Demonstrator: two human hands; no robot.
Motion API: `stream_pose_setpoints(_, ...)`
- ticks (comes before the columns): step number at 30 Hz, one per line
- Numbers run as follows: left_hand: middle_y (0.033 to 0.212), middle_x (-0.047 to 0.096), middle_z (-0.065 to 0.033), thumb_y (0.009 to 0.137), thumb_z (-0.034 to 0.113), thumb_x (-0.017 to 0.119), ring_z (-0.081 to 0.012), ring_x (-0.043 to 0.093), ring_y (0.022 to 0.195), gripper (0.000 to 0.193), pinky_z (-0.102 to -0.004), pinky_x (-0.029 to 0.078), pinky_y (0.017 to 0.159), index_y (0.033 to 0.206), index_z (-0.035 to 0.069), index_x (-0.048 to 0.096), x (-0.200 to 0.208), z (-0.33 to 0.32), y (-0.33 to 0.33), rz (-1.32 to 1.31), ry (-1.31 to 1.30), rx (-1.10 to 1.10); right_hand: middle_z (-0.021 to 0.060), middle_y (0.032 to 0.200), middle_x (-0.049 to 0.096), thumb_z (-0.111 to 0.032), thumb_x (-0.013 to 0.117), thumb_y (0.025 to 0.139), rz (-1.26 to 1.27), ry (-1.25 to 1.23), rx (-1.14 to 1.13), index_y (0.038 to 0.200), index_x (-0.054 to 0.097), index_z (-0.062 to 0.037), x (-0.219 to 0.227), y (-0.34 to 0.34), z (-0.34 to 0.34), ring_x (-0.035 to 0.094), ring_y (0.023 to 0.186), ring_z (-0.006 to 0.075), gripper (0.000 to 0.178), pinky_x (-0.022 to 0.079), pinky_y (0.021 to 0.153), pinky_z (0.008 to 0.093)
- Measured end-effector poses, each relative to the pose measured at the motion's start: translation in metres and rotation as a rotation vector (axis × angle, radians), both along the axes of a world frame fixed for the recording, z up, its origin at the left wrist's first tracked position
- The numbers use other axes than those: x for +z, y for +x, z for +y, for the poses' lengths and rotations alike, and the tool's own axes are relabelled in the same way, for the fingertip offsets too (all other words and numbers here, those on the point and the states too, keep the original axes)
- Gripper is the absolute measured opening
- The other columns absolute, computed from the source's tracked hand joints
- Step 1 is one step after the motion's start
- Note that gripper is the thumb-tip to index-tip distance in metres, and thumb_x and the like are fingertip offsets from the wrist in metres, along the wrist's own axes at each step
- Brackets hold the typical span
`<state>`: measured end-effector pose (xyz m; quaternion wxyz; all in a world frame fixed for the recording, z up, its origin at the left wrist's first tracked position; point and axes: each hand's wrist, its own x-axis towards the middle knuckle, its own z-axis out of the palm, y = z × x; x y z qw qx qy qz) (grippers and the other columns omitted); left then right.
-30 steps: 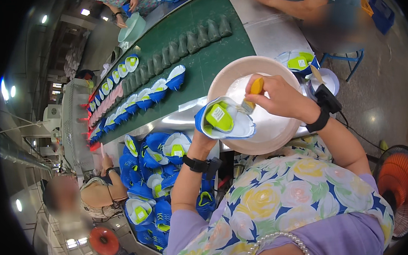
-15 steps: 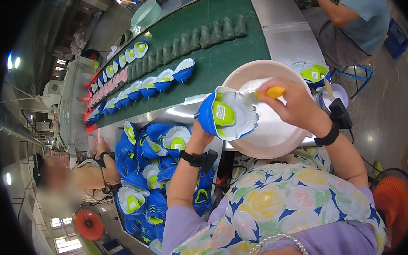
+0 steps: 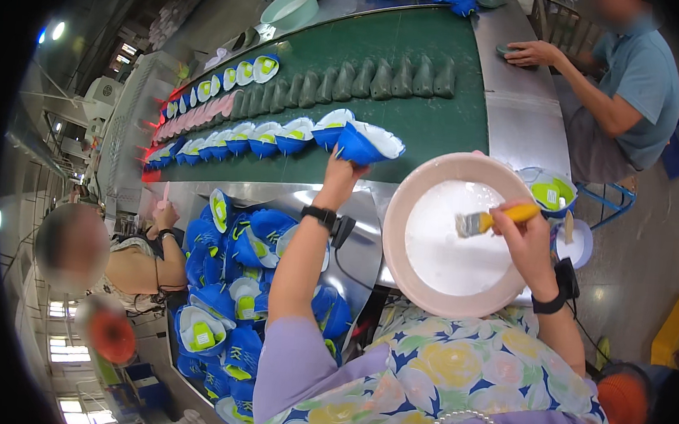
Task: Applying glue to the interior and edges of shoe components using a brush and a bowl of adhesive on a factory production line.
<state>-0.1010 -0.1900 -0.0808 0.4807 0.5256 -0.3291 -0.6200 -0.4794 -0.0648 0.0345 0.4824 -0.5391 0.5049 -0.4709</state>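
Note:
My left hand (image 3: pixel 345 170) is stretched out over the green belt, closed around a blue shoe upper (image 3: pixel 366 140) with a white inside. That upper is at the near end of a row of similar uppers (image 3: pixel 264 137); whether it rests on the belt I cannot tell. My right hand (image 3: pixel 521 237) grips the yellow handle of a paintbrush (image 3: pixel 502 219). The bristles hang over a pale pink basin (image 3: pixel 401 258) that holds white liquid (image 3: pixel 442 253).
Dark shoe lasts or soles (image 3: pixel 383 79) line the green conveyor belt (image 3: pixel 430 128). A heap of blue uppers (image 3: pixel 245 299) lies left of my arm. Another upper (image 3: pixel 551 191) and a white tub (image 3: pixel 579 242) stand right of the basin. Co-workers sit left (image 3: pixel 138 266) and right (image 3: pixel 635 86).
My left hand has carried the shoe upper from beside the basin forward and over the belt. My right hand has drawn the brush away from the upper, down and right over the basin.

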Motion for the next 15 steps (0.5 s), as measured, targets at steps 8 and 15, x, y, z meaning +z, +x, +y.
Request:
stream_pose_setpoints(8,0.112,0.049,-0.0129,0.087,-0.003,0.050,-0.0260,0.060,0.094,0.073,-0.0374,0.052,0.080,0.149,0.015,0.017,-0.038,-0.051,0.012,-0.369,0.155,0.110,0.0056,0.089,0.064,-0.009,0.064,0.090,0.034,0.156,0.111,0.098,0.059,0.0009,-0.027,-0.009,0.008,0.062,0.075,0.0104,0.014,0.051,0.066,0.0211)
stream_pose_setpoints(15,0.113,0.061,-0.0188,0.080,0.000,0.056,-0.0337,0.066,0.095,0.041,-0.0360,0.052,0.083,0.121,0.003,0.057,0.063,0.091,0.108,-1.154,-0.287,-0.155,0.0072,0.088,0.065,-0.009,0.064,0.090,0.178,0.062,0.147,0.099,0.060,0.0018,-0.033,-0.001,0.002,0.063,0.076,0.0109,0.014,0.050,0.067,0.0223)
